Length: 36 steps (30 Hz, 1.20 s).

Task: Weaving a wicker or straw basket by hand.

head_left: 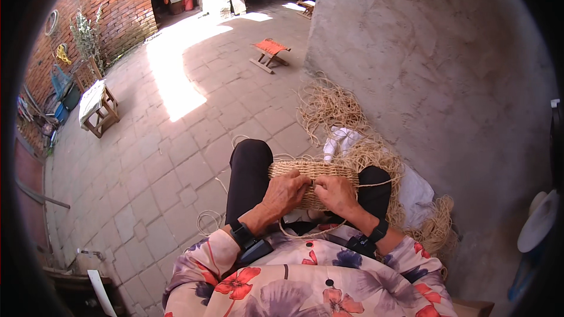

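Both hands [314,191] on crosswise woven piece [311,171]

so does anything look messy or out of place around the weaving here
Only the loose straw fibre, strewn in tangles over the paving by the wall. The woven piece lies flat across the knees under the left hand and right hand.

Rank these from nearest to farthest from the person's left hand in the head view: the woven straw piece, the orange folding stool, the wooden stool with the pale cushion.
From the left hand:
1. Woven straw piece, on the lap, under the hand.
2. Wooden stool with the pale cushion, far left.
3. Orange folding stool, ahead, by the wall.
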Each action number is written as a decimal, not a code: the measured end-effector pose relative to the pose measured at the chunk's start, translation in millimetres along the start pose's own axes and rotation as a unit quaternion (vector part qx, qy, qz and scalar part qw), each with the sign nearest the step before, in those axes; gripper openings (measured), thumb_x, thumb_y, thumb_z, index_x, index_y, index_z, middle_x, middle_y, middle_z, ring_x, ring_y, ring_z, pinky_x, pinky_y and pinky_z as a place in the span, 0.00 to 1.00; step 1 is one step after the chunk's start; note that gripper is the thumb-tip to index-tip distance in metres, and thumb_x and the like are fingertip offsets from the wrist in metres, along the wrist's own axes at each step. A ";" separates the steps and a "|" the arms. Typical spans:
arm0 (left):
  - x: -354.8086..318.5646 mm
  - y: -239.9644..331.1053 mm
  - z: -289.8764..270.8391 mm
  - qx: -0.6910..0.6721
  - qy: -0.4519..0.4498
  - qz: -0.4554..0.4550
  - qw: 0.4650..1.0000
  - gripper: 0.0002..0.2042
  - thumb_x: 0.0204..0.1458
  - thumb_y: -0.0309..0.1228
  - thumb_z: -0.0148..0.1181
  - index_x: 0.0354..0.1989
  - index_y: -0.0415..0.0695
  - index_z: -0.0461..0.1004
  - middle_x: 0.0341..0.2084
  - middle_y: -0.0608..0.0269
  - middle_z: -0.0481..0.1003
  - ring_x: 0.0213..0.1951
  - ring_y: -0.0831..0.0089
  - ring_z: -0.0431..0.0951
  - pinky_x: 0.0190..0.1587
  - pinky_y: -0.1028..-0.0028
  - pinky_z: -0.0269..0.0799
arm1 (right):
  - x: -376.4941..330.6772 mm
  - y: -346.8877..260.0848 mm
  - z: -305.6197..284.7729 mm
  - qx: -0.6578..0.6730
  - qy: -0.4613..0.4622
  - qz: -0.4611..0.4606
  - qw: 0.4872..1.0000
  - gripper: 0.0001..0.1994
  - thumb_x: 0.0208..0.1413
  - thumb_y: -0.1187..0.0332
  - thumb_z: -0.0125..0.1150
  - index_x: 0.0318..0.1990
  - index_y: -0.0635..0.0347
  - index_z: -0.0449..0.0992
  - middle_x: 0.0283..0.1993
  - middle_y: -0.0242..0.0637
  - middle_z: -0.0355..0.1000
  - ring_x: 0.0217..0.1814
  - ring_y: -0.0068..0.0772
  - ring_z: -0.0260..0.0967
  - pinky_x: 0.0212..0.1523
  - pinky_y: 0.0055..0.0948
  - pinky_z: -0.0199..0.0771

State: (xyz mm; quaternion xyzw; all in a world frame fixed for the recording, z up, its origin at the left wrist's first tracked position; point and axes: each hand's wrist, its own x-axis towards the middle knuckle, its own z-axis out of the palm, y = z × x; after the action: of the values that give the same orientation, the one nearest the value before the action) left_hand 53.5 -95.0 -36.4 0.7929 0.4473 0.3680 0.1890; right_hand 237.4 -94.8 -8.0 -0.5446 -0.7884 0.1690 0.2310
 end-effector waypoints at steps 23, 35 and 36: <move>30.6 0.2 -19.7 0.094 -0.146 0.180 0.968 0.05 0.49 0.29 0.62 0.29 0.41 0.75 0.24 0.55 0.73 0.28 0.55 0.78 0.29 0.60 0.74 | -20.2 -8.1 -9.0 0.626 -0.079 0.321 0.707 0.04 0.53 0.72 0.54 0.34 0.58 0.74 0.22 0.28 0.66 0.13 0.15 0.51 0.12 0.19 0.47; -128.1 -162.6 -167.1 0.359 0.100 -0.224 0.901 0.06 0.42 0.29 0.60 0.23 0.41 0.71 0.20 0.48 0.73 0.26 0.47 0.76 0.31 0.54 0.71 | -43.7 135.1 -61.9 0.340 0.205 0.257 0.881 0.14 0.56 0.68 0.56 0.48 0.62 0.76 0.34 0.29 0.71 0.22 0.16 0.66 0.20 0.16 0.66; -165.8 -187.1 -203.9 0.423 0.077 -0.299 0.852 0.07 0.43 0.31 0.61 0.24 0.41 0.72 0.23 0.48 0.74 0.28 0.48 0.76 0.32 0.54 0.72 | -46.9 141.1 -58.8 0.344 0.205 0.260 0.879 0.14 0.56 0.68 0.56 0.48 0.62 0.76 0.34 0.29 0.71 0.22 0.16 0.66 0.20 0.16 0.66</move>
State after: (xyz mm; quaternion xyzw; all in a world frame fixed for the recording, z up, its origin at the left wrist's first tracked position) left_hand -261.1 -142.9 -88.7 0.5933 0.7883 0.1290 -0.0991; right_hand 393.8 -88.5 -40.3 -0.6386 -0.4458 0.3679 0.5080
